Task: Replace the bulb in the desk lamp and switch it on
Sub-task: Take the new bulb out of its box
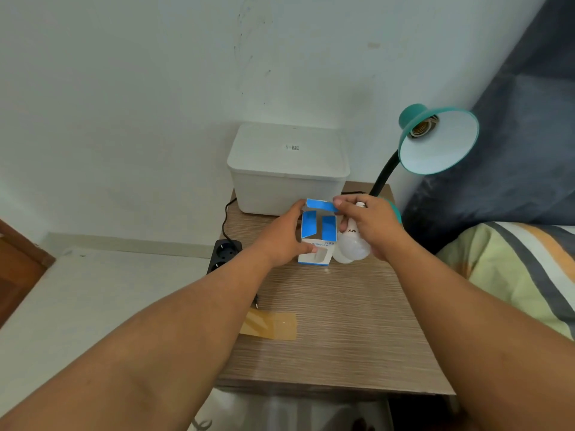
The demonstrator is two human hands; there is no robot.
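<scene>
A teal desk lamp stands at the table's back right, its shade tilted toward me and its brass socket empty. A blue-and-white bulb box stands upright mid-table with its top flaps open. My left hand grips the box's left side. My right hand holds a white bulb beside the box, while its fingertips touch the box's top flap. A second white rounded shape peeks out below the bulb; I cannot tell what it is.
A white lidded plastic bin sits at the back of the wooden table. A black power strip lies on the floor at left, with a cord running up. A tan tape piece is on the table's front left. A bed with a striped blanket is at right.
</scene>
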